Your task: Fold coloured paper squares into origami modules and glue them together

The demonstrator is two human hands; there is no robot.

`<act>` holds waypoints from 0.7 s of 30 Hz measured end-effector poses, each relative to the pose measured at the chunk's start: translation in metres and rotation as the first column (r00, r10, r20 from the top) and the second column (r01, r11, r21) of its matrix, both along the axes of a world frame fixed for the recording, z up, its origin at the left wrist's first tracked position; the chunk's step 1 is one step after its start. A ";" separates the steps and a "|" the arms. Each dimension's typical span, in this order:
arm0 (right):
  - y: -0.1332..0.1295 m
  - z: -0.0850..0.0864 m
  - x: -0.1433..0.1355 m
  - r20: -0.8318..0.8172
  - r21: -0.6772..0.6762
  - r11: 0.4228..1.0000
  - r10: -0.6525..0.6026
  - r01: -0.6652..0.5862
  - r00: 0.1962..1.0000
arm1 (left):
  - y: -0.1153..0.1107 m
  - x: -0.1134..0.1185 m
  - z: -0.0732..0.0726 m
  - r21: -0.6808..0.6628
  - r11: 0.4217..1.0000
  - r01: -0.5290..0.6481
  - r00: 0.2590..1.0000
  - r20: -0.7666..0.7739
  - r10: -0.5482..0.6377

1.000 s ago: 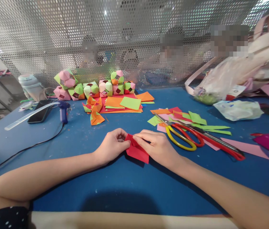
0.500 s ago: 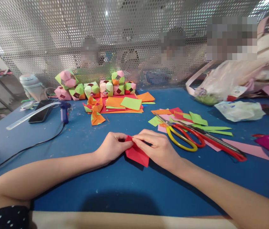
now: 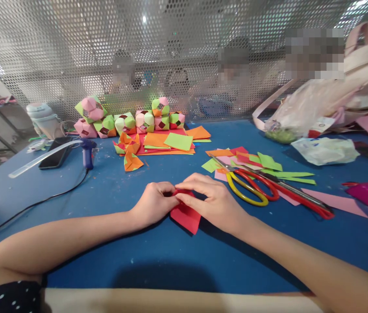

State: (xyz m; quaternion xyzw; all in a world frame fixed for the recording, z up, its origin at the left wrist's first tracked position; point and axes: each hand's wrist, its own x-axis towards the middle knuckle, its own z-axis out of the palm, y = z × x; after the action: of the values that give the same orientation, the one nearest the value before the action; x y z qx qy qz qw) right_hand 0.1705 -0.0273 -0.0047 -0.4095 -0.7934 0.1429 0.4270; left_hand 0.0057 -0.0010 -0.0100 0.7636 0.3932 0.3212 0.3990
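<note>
A folded piece of red paper (image 3: 187,216) is held between my two hands over the middle of the blue table. My left hand (image 3: 155,202) pinches its left corner between thumb and fingers. From the other side, my right hand (image 3: 214,198) grips the upper edge, thumb and index finger close to the left thumb. Part of the paper's top is hidden behind the fingers. Beyond my hands lie orange folded paper pieces (image 3: 133,161) and a stack of orange and green sheets topped by a green sheet (image 3: 179,141).
Several folded paper balls (image 3: 125,123) stand along the perforated metal screen (image 3: 157,56). To the left are a glue gun (image 3: 87,154), a phone (image 3: 54,154) and a bottle (image 3: 43,119). Scissors (image 3: 252,194), paper scraps (image 3: 270,161) and a plastic bag (image 3: 324,151) lie right.
My right fingers have shifted slightly left and up along the paper's upper edge. The red paper has tilted, its lower corner now a little lower and further left.
</note>
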 end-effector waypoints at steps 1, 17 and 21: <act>0.000 0.000 0.000 0.012 0.023 1.000 -0.005 0.005 1.000 | 0.000 0.000 0.000 0.009 1.000 0.004 1.000 -0.005 -0.004; 0.006 -0.009 0.002 -0.056 -0.162 0.972 -0.179 0.168 0.982 | 0.007 0.003 -0.001 -0.217 0.956 -0.198 0.961 0.147 0.233; 0.004 -0.009 0.001 0.000 -0.040 0.988 -0.149 0.149 0.989 | 0.006 0.003 -0.001 -0.191 0.962 -0.196 0.970 0.109 0.219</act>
State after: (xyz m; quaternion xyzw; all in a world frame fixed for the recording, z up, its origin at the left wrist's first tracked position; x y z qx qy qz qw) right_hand 0.1711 -0.0234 -0.0139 -0.4757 -0.7570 0.1270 0.4295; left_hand 0.0088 0.0052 -0.0109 0.6567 0.4717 0.3735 0.4547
